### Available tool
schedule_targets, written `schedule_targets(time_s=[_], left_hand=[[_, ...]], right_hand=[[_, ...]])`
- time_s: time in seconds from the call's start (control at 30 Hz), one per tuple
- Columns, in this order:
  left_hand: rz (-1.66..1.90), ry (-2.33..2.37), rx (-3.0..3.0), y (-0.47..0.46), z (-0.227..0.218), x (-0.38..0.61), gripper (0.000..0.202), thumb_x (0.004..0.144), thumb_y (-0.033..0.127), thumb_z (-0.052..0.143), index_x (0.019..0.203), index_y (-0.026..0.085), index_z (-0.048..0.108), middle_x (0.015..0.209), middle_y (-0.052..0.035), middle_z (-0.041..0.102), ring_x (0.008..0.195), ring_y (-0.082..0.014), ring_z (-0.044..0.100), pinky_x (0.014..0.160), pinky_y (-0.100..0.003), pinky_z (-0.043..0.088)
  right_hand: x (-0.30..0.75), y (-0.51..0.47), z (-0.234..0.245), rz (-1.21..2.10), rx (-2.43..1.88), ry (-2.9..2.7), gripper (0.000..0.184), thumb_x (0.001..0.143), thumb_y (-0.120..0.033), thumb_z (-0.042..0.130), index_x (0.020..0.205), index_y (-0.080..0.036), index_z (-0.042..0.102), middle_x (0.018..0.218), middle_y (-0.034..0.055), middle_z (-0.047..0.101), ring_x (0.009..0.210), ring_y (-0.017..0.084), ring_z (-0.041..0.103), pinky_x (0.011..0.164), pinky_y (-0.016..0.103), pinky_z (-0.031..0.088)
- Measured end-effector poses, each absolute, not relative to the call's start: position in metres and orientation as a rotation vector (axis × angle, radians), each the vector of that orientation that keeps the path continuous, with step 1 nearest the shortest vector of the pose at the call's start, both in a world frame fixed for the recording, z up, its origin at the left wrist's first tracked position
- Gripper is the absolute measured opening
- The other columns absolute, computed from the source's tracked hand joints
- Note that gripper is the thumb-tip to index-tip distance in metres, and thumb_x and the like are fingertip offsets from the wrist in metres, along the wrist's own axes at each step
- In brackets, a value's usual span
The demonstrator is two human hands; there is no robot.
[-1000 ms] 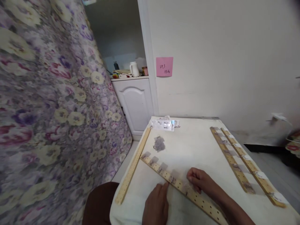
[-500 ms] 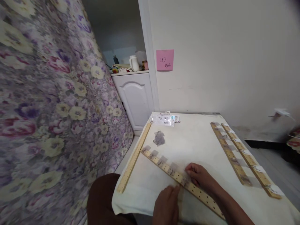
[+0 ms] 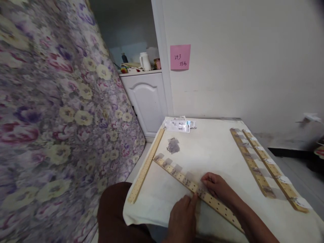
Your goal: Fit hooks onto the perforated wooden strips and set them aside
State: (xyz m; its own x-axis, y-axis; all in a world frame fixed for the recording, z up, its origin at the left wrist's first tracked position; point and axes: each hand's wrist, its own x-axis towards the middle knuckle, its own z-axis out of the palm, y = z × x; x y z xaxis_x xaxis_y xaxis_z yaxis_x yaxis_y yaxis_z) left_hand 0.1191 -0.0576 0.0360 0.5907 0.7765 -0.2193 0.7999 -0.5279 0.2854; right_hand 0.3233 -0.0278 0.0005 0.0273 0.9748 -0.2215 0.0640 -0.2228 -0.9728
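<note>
The left hand (image 3: 183,216) lays a fingertip against the near edge of the strip (image 3: 215,204), its other fingers loosely bent; whether it grips anything cannot be told. The right hand (image 3: 214,184) is curled, finger and thumb close together, on the far side beside the nearest clip (image 3: 201,193); whether they pinch its clear tab is too blurred to tell. The strip lies slantwise across the worktop (image 3: 205,148), its far end by the plain strip (image 3: 145,170), probably so both hands can reach its two edges. The left fingertip seems to steady the wood opposite the right hand. Loose clips (image 3: 173,145) lie in a pile beyond.

Compared with a second ago, the left hand has slid rightward along the edge, from near the fourth clip to the fifth; the right stays beside that one.
</note>
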Motion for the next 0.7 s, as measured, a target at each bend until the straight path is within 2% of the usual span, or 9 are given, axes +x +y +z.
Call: schedule_targets(time_s=[0.2,0.43,0.7], left_hand=[[-0.118,1.290,2.452,-0.0578,0.0376,0.1210,0.068,0.081,0.002,0.038,0.144,0.026,0.033,0.115,-0.0090,0.057,0.105,-0.0255,0.053,0.089,-0.041,0.044],[-0.063,1.280,2.461,-0.0581,0.0291,0.1183,0.068,0.080,0.003,0.038,0.144,0.025,0.033,0.114,-0.0092,0.057,0.105,-0.0250,0.053,0.090,-0.041,0.044],[-0.048,1.243,2.479,-0.0563,0.0309,0.1163,0.069,0.079,0.003,0.041,0.144,0.022,0.033,0.116,-0.0103,0.057,0.104,-0.0256,0.053,0.090,-0.041,0.045]], right_hand=[[0.3231,-0.0296,0.0043,1.288,-1.455,-1.157,0.016,0.075,-0.036,0.055,0.073,-0.020,0.054,0.044,-0.0104,0.041,0.035,0.005,0.032,0.038,0.021,0.021],[0.3214,-0.0325,0.0093,1.292,-1.433,-1.134,0.013,0.074,-0.031,0.058,0.075,-0.020,0.054,0.051,-0.0098,0.043,0.037,0.005,0.033,0.038,0.020,0.021],[0.3218,-0.0322,0.0031,1.320,-1.406,-1.115,0.013,0.072,-0.030,0.059,0.075,-0.020,0.052,0.050,-0.0107,0.043,0.034,0.004,0.033,0.036,0.019,0.022]])
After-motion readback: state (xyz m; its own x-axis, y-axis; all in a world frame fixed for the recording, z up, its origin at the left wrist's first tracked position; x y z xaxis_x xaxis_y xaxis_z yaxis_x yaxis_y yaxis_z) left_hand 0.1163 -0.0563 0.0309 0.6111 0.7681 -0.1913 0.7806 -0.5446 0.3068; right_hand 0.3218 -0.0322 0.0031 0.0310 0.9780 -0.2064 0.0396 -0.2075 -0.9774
